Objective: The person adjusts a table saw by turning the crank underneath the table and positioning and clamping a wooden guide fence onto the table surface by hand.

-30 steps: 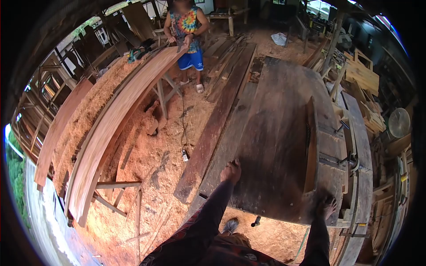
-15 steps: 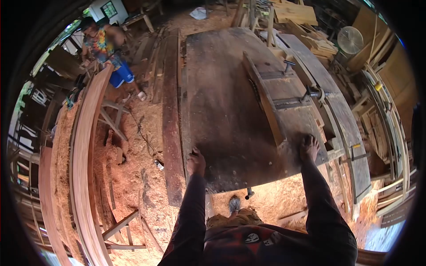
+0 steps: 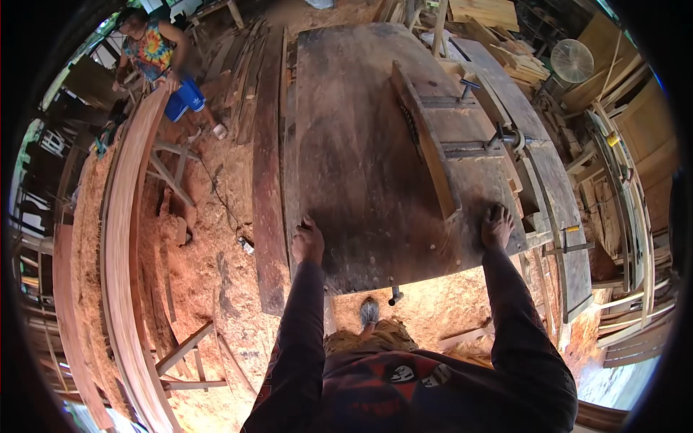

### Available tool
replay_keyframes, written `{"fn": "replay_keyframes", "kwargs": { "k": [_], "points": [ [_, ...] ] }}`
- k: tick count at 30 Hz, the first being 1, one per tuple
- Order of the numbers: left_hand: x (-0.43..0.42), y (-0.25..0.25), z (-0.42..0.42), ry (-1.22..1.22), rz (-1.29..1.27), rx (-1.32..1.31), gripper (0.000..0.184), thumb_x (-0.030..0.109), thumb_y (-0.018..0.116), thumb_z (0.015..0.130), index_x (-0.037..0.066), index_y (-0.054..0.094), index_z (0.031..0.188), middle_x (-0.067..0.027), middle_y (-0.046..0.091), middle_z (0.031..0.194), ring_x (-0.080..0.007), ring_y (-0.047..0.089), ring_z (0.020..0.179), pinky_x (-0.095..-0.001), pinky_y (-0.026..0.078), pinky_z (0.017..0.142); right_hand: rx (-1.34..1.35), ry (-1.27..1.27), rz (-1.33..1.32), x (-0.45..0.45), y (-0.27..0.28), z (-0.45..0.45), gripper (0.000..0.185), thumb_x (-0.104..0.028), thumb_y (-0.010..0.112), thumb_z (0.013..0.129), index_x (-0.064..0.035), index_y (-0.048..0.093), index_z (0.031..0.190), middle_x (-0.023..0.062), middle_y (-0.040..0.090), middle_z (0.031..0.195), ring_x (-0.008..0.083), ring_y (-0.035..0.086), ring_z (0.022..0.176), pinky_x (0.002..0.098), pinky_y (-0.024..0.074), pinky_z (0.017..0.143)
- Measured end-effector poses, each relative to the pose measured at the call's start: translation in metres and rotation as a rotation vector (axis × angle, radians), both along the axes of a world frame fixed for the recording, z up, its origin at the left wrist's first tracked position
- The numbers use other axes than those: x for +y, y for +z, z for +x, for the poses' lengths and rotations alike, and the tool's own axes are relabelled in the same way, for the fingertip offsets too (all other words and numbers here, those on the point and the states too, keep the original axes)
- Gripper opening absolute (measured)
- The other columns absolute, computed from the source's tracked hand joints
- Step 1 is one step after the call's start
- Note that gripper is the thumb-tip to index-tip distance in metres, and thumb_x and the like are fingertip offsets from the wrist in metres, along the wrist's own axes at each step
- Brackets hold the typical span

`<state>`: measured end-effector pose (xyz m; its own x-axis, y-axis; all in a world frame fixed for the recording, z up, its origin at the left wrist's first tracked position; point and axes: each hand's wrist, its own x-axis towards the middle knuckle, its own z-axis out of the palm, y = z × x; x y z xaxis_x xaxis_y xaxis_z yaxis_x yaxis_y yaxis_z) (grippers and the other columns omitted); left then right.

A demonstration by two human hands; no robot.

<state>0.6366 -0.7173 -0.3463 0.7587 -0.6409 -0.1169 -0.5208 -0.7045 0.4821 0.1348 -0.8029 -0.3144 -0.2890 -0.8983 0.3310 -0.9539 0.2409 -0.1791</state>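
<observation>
My left hand [image 3: 308, 242] rests at the near left edge of a dark wooden worktable [image 3: 346, 144], its fingers curled over the border. Flat on the tabletop near its front right corner lies my right hand [image 3: 497, 227], fingers spread and holding nothing. Between the hands, a little farther off, a wooden fence board [image 3: 429, 148] stands on edge. Along its left side shows a dark toothed saw blade [image 3: 410, 124]. Metal bar clamps [image 3: 473, 150] lie across the table to the right of the fence.
A person [image 3: 155, 61] stands at the far left, with a hand on a long board [image 3: 126, 238] laid over trestles. A cord [image 3: 220, 195] runs over the sawdust floor. Narrow planks [image 3: 267, 180] flank the table's left side; a fan [image 3: 572, 61] stands back right.
The view has shifted, so the table sits higher and slightly farther left. Both my hands stay at about the same places on it. The person now bends a hand onto the long board's end.
</observation>
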Motion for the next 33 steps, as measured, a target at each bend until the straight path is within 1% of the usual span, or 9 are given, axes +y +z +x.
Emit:
{"fn": "replay_keyframes", "kwargs": {
  "k": [7, 10, 14, 17, 23, 25, 28, 32, 33],
  "points": [
    [0.000, 0.006, 0.000, 0.006, 0.007, 0.097, 0.072, 0.058, 0.029, 0.098, -0.005, 0.064, 0.107, -0.0342, 0.066, 0.099, -0.0487, 0.064, 0.100, -0.0535, 0.049, 0.091, 0.023, 0.009, -0.022, -0.001, -0.002, -0.001, 0.039, -0.036, 0.055, 0.093, -0.0119, 0.056, 0.123, 0.0121, 0.057, 0.125, 0.0342, 0.050, 0.121, 0.0499, 0.0350, 0.104],
    [0.000, 0.007, -0.001, 0.019, 0.027, 0.066, 0.072, 0.058, 0.030, 0.098, -0.005, 0.064, 0.107, -0.0334, 0.067, 0.098, -0.0488, 0.064, 0.098, -0.0539, 0.050, 0.088, 0.008, 0.009, -0.017, -0.002, -0.002, -0.001, 0.039, -0.036, 0.055, 0.093, -0.0120, 0.056, 0.123, 0.0122, 0.057, 0.125, 0.0345, 0.050, 0.121, 0.0503, 0.0344, 0.104],
    [-0.001, -0.008, 0.003, 0.014, 0.032, 0.029, 0.071, 0.058, 0.031, 0.097, -0.004, 0.064, 0.108, -0.0325, 0.067, 0.097, -0.0489, 0.065, 0.096, -0.0546, 0.051, 0.086, 0.024, 0.004, -0.001, -0.001, -0.001, 0.001, 0.041, -0.038, 0.055, 0.093, -0.0116, 0.056, 0.124, 0.0130, 0.057, 0.125, 0.0352, 0.049, 0.122, 0.0509, 0.0328, 0.105],
    [0.000, 0.008, -0.001, 0.041, 0.063, 0.043, 0.070, 0.057, 0.032, 0.097, -0.004, 0.064, 0.106, -0.0321, 0.067, 0.096, -0.0489, 0.065, 0.095, -0.0550, 0.052, 0.085, 0.033, -0.008, 0.009, 0.000, -0.001, 0.001, 0.042, -0.039, 0.054, 0.093, -0.0110, 0.056, 0.124, 0.0138, 0.057, 0.126, 0.0355, 0.049, 0.122, 0.0510, 0.0322, 0.106],
    [0.002, 0.003, 0.000, 0.008, 0.003, 0.066, 0.067, 0.055, 0.033, 0.098, -0.004, 0.063, 0.105, -0.0331, 0.067, 0.097, -0.0489, 0.065, 0.095, -0.0553, 0.051, 0.086, 0.019, 0.002, 0.019, -0.001, 0.000, 0.001, 0.042, -0.039, 0.053, 0.093, -0.0102, 0.056, 0.124, 0.0149, 0.056, 0.127, 0.0359, 0.048, 0.123, 0.0512, 0.0319, 0.106],
    [0.002, 0.014, -0.001, 0.014, 0.003, 0.093, 0.068, 0.055, 0.031, 0.098, -0.004, 0.063, 0.107, -0.0337, 0.067, 0.096, -0.0493, 0.065, 0.094, -0.0555, 0.051, 0.086, 0.011, 0.022, 0.027, 0.003, 0.000, -0.001, 0.042, -0.039, 0.053, 0.094, -0.0102, 0.056, 0.124, 0.0149, 0.056, 0.128, 0.0360, 0.048, 0.123, 0.0512, 0.0317, 0.106],
    [0.002, 0.017, -0.001, 0.021, 0.003, 0.088, 0.068, 0.055, 0.031, 0.099, -0.005, 0.063, 0.106, -0.0336, 0.067, 0.095, -0.0497, 0.066, 0.092, -0.0558, 0.051, 0.085, 0.029, -0.022, 0.064, -0.003, 0.000, 0.002, 0.042, -0.039, 0.052, 0.094, -0.0103, 0.055, 0.125, 0.0145, 0.055, 0.130, 0.0359, 0.047, 0.124, 0.0509, 0.0317, 0.107],
    [0.000, 0.000, 0.001, 0.016, -0.007, 0.031, 0.067, 0.054, 0.031, 0.099, -0.005, 0.063, 0.103, -0.0324, 0.068, 0.092, -0.0486, 0.067, 0.089, -0.0557, 0.053, 0.082, 0.007, -0.041, 0.077, -0.002, 0.002, 0.002, 0.043, -0.039, 0.051, 0.095, -0.0105, 0.054, 0.126, 0.0139, 0.053, 0.131, 0.0353, 0.046, 0.125, 0.0498, 0.0307, 0.108],
    [0.000, -0.022, 0.007, -0.017, -0.011, 0.028, 0.067, 0.054, 0.031, 0.099, -0.005, 0.063, 0.103, -0.0324, 0.068, 0.092, -0.0486, 0.067, 0.089, -0.0557, 0.053, 0.082, -0.015, -0.032, 0.067, 0.000, 0.002, 0.002, 0.043, -0.039, 0.051, 0.095, -0.0107, 0.054, 0.127, 0.0138, 0.053, 0.131, 0.0351, 0.046, 0.125, 0.0494, 0.0303, 0.108]
  ]
}}
